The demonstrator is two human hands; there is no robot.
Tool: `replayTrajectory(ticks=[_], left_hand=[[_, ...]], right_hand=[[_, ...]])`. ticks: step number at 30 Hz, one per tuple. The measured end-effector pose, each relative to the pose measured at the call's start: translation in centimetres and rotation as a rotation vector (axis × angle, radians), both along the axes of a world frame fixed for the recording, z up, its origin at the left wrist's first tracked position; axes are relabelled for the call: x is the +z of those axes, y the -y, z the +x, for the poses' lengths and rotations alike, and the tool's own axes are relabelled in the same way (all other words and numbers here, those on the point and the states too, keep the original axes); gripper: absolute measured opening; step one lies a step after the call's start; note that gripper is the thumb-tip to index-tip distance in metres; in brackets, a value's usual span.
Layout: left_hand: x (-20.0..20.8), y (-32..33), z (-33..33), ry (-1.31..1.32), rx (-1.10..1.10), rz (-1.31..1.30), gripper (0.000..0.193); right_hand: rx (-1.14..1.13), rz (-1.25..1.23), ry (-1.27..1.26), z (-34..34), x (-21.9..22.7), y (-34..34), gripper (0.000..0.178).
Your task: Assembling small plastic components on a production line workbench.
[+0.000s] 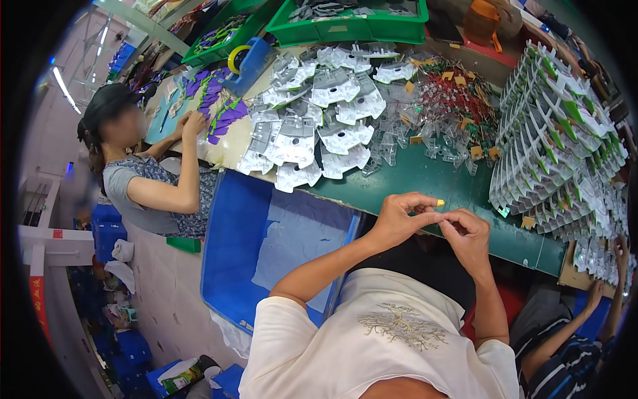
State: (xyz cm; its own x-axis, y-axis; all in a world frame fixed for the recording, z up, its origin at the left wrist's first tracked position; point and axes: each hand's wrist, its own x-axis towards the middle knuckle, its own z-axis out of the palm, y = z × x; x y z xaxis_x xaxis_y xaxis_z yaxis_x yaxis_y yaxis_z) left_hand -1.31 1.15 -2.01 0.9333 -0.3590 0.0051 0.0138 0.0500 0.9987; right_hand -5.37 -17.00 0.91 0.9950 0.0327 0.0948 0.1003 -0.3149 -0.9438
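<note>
My left hand point(401, 218) and my right hand point(469, 234) meet over the front edge of the green work surface point(359, 176). Thumb and fingers are pinched together on both, and their tips touch. Whatever lies between them is too small to make out. A yellow cover point(440, 202) sits on one fingertip of my left hand. Beyond my hands lie clear plastic pieces point(392, 136) and a tangle of red wires point(446, 100) with small yellow-orange tabs. Grey-and-white molded plastic parts point(292, 139) are piled to the left of these.
Tall stacks of white-and-green parts point(551, 133) rise at the right. A blue bin point(232, 246) stands below the table edge at left. Green trays point(352, 30) and a blue tape dispenser point(249, 70) are at the back. One co-worker point(153, 186) works at left, another point(565, 346) at lower right.
</note>
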Motion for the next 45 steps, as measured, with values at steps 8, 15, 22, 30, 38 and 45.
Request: replayTrajectory(ticks=[8,15,22,30,38,45], left_hand=[[0.0,-0.6,0.7,-0.179,-0.121,-0.157,0.024],[1.4,-0.9,4.0,-0.714,-0.432,-0.351,0.062],[3.9,-1.8,18.7,0.774,0.187,0.545,0.037],[1.1,-2.1,30.6,1.135,0.395,1.358,0.039],[4.1,-3.3,26.5,1.286,0.376,1.355,0.017],[5.7,-4.0,12.3,1.329,0.218,1.085,0.017]], right_hand=[[0.015,0.044,-0.017,0.3,0.6,0.3,0.006],[0.145,0.222,-0.013,2.0,0.0,1.0,0.007],[-0.095,0.333,-0.102,1.1,0.3,3.6,0.003],[-0.116,0.219,-0.145,-1.2,-0.8,3.9,0.006],[-0.147,0.152,-0.154,-1.9,-1.3,5.0,0.008],[-0.160,0.174,-0.199,-3.2,-1.3,5.1,0.007]])
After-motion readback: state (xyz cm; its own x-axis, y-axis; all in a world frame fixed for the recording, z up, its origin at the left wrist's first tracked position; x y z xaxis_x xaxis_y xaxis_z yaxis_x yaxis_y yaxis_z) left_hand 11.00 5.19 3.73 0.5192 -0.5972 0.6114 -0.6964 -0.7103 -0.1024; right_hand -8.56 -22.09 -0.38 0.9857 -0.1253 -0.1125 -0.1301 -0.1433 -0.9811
